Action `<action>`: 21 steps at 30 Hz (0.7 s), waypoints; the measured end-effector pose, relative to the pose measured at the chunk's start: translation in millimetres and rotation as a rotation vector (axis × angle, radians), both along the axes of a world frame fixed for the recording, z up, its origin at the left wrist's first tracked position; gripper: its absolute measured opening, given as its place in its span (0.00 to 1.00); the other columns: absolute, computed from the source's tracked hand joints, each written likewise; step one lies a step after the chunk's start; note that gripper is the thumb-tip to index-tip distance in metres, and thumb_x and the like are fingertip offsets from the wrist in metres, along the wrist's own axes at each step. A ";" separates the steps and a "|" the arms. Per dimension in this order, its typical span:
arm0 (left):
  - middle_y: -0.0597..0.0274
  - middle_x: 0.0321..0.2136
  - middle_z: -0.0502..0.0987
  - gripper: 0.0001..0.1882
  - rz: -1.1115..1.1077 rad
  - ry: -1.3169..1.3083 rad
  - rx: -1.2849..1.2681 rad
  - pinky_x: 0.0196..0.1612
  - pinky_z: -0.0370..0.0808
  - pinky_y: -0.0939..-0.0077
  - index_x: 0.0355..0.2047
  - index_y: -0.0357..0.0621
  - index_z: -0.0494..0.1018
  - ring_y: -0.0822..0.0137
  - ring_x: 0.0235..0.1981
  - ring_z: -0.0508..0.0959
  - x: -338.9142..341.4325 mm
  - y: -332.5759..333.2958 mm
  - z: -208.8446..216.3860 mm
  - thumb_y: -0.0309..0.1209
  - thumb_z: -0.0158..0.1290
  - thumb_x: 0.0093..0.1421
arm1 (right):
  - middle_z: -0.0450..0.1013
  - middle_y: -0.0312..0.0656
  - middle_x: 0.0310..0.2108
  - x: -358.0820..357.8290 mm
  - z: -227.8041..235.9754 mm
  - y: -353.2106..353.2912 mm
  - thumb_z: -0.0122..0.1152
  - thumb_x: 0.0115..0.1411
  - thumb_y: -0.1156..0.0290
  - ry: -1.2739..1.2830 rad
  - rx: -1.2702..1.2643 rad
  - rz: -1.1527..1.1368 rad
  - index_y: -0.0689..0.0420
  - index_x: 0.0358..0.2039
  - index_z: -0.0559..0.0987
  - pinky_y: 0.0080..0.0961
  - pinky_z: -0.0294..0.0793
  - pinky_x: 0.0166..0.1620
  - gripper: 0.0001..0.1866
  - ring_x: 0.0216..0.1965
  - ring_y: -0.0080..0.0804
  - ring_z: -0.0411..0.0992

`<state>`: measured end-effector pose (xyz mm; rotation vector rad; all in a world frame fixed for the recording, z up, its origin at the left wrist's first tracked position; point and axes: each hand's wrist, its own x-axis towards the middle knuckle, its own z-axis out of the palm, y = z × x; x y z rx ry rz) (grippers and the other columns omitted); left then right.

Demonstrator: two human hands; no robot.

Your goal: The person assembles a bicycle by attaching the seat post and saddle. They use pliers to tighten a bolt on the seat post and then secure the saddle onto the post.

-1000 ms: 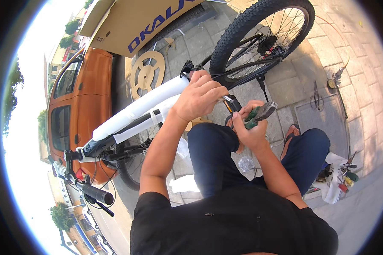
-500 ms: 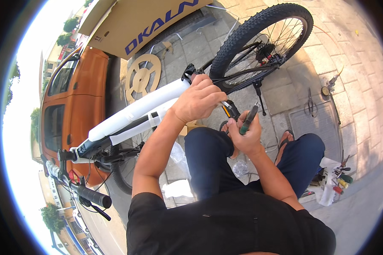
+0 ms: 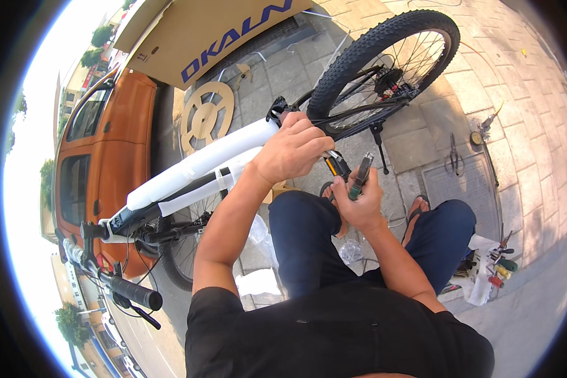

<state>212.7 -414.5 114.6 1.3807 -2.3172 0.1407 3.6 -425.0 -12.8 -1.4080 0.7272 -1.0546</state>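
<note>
My left hand (image 3: pixel 294 147) is closed beside the rear end of the white-wrapped top tube (image 3: pixel 201 164) of a bicycle. A silver metal end shows at its fingertips; the rest of what it grips is hidden. Just beyond is a black pedal (image 3: pixel 337 165) with an orange reflector. My right hand (image 3: pixel 363 205) is closed around green-handled pliers (image 3: pixel 361 174), jaws pointing away from me. Its thumb lies close to the pedal; whether they touch, I cannot tell.
The knobbly rear tyre (image 3: pixel 343 69) and kickstand (image 3: pixel 378 142) are beyond my hands; handlebars (image 3: pixel 129 290) stick out left. Scissors (image 3: pixel 453 156) lie on the paving to the right. Several tools (image 3: pixel 501 268) sit by my right knee. A large cardboard box (image 3: pixel 164 50) stands at the back.
The pliers in my right hand have swung slightly left. My left hand keeps its place by the bicycle, and the whole view has shifted a little.
</note>
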 end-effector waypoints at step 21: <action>0.69 0.31 0.75 0.17 0.025 -0.009 -0.044 0.51 0.68 0.64 0.42 0.49 0.80 0.61 0.36 0.73 -5.3 -5.7 -6.0 0.22 0.62 0.50 | 0.75 0.40 0.25 3.0 -3.7 0.5 0.73 0.63 0.68 0.111 0.089 0.033 0.60 0.46 0.70 0.31 0.76 0.30 0.20 0.25 0.30 0.77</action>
